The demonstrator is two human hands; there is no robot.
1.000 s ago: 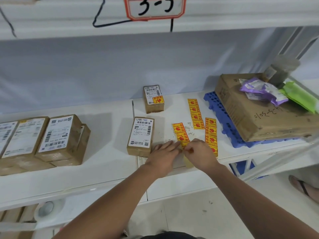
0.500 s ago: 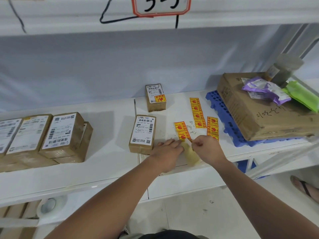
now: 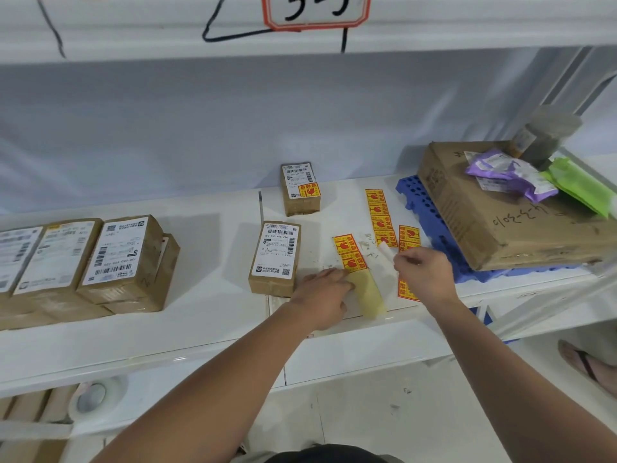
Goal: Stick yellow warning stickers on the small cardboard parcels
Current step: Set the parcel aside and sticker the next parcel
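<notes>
A small cardboard parcel (image 3: pixel 275 259) with a white shipping label lies on the white shelf (image 3: pixel 213 295), no yellow sticker visible on it. Behind it, another parcel (image 3: pixel 300 188) carries a yellow sticker. My left hand (image 3: pixel 325 292) presses flat fingers on a sticker strip (image 3: pixel 349 253) with two yellow stickers and a bare backing (image 3: pixel 367 295). My right hand (image 3: pixel 424 272) pinches a peeled sticker (image 3: pixel 385 250), its pale underside showing, lifted just right of the strip. More sticker strips (image 3: pixel 380 215) lie behind.
Several labelled parcels (image 3: pixel 123 259) are stacked at the left. A large cardboard box (image 3: pixel 500 225) with pouches and a jar on it sits on a blue plastic pallet (image 3: pixel 420 208) at the right. A tape roll (image 3: pixel 90 396) lies below the shelf. A sandalled foot (image 3: pixel 587 362) is at the right.
My right hand has pulled up and to the right, peeling a sticker off the strip and baring the backing. My left hand stays pressed on the strip.
</notes>
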